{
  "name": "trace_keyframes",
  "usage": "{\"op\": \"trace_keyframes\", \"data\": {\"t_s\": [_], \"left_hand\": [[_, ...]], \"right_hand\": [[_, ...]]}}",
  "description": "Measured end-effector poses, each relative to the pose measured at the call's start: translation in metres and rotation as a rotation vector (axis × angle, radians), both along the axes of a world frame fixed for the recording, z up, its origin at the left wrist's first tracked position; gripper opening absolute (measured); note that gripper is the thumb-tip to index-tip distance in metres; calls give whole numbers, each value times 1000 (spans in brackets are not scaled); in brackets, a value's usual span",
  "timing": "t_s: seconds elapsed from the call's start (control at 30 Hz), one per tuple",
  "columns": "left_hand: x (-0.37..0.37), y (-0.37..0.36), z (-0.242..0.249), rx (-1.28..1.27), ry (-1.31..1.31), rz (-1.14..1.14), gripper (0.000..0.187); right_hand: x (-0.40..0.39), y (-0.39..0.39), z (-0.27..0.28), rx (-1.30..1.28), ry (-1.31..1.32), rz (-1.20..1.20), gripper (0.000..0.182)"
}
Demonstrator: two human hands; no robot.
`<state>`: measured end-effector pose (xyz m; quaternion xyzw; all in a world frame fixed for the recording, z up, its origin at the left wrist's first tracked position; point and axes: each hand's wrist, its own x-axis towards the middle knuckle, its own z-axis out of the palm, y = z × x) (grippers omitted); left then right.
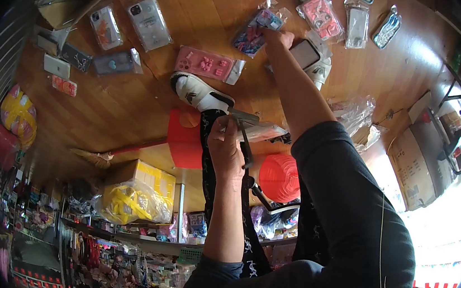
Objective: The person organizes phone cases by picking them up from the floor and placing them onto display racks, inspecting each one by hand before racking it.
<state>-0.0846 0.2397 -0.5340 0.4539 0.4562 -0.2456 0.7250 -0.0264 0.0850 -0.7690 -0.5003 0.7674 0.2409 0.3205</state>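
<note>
Patterned phone-case packet [251, 38], blue and pink in clear film, flat on the wooden floor [136, 78], near the upper middle of the head view. At its right edge, the right hand [279, 39]: arm outstretched, fingers partly bent, tips against the film; pinch or mere touch impossible to tell, with the undersides of the fingers hidden. Just beside, partly behind the forearm, a dark-rimmed case [304, 54], close to one white shoe [321, 71].

Nearer the body, the left hand [227, 145], closed round a small stack of flat packets [260, 131], held tilted above the floor; number of packets impossible to count.

Farther out, a pink packet [202, 63] just beside the other white shoe [196, 92]; a red-and-white packet [321, 16] and a clear packet [357, 27] right of the patterned one; two larger packets [149, 23] [106, 27] to the left; a red dustpan-like object [183, 142] and a yellow-taped carton [142, 182] behind the left hand.

Likely faults, by judgement: loss of the patterned packet through slick film and a hold at one edge only; a nudge to the dark-rimmed case from a low sweep of the forearm; slippage within the tilted stack from a loosened left grip; creasing of the pink packet under a shifted foot.
</note>
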Motion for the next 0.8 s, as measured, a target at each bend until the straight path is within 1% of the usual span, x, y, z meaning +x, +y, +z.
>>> {"op": "trace_keyframes", "data": {"t_s": [0.03,0.07,0.1,0.17,0.2,0.27,0.3,0.33,0.37,0.4,0.43,0.47,0.5,0.57,0.6,0.63,0.7,0.73,0.77,0.8], "left_hand": [[3,0,3,7,14,27,12],[5,1,5,12,27,54,12],[5,2,5,11,17,58,12],[1,5,2,42,20,66,13],[1,6,2,37,7,70,13],[2,8,1,64,-9,54,13],[-2,13,1,130,30,-24,13],[-4,17,-1,180,45,-97,14],[-3,15,-2,203,40,-66,17],[-1,12,-7,146,-39,-11,19],[-4,11,-9,145,-41,64,18],[-1,12,-6,120,-26,62,17],[-2,14,-6,109,-36,60,17],[0,24,-6,149,-56,4,32],[6,23,-2,150,-69,53,33],[12,22,1,155,-71,52,33],[22,18,6,171,-80,189,20],[23,21,3,223,-47,139,22],[23,26,1,282,5,86,24],[24,30,0,289,25,89,26]], "right_hand": [[0,0,0,32,-91,45,59],[3,2,-1,-88,-48,26,42],[2,-1,-7,-89,-58,29,42],[-13,-13,-35,-54,-79,240,40],[-17,-17,-45,-19,-141,324,28],[-3,-15,-19,-44,-94,414,33],[-24,-12,-47,-121,-246,452,49],[-10,4,-11,-269,-299,245,78],[-10,10,-22,-295,-186,350,98],[4,15,-11,-206,-61,323,103],[11,20,-3,-141,15,365,101],[22,25,15,-30,43,267,94],[31,24,21,-43,34,263,94],[45,32,33,4,182,260,86],[47,30,30,15,201,283,89],[47,28,28,19,199,282,89],[38,23,28,33,104,390,91],[31,22,29,-1,28,469,80],[24,17,23,15,-106,457,71],[13,9,10,46,-219,446,63]]}}
